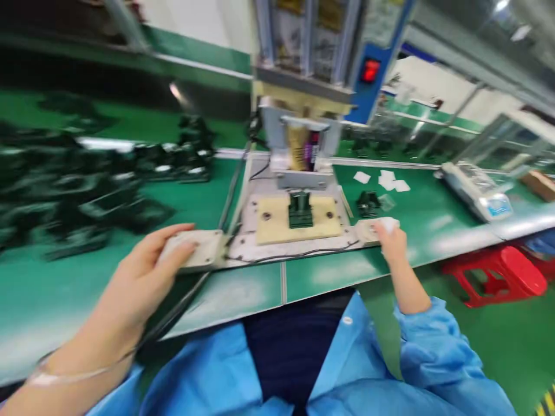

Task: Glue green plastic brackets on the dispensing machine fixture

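Observation:
A press machine stands on the green bench, with a dark green part seated on its cream fixture plate. My left hand rests flat on the pale button box to the left of the plate, fingers stretched over it. My right hand lies on the matching pale button box to the right, fingers curled down onto its white button. Both forearms come out of blue coat sleeves. The picture is smeared by motion.
Several dark parts are heaped on the bench at the left. Another dark part and white slips lie right of the press. A scale sits further right. Red stools stand on the floor. Cables run along the press.

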`<action>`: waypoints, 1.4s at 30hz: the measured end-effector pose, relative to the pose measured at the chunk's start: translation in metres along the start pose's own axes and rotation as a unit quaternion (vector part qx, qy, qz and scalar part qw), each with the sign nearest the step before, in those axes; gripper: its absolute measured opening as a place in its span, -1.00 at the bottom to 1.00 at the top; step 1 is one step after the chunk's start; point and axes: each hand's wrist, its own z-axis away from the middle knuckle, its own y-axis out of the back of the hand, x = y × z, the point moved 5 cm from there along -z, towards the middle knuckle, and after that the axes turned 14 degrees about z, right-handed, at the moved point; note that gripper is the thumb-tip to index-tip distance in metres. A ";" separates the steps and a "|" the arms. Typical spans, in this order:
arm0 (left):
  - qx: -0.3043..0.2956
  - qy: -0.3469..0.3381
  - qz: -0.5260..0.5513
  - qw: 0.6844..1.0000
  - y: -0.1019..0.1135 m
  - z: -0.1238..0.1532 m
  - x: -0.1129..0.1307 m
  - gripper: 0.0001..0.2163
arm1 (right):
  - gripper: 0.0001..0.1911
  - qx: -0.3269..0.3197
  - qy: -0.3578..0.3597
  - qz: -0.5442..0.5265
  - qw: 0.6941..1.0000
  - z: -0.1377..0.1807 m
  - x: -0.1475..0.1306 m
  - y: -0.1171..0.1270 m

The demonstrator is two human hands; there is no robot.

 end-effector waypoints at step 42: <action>0.030 0.184 0.117 0.976 0.006 0.013 -0.021 -0.43 | -0.34 0.041 -0.005 -0.043 0.998 0.016 0.015 0.011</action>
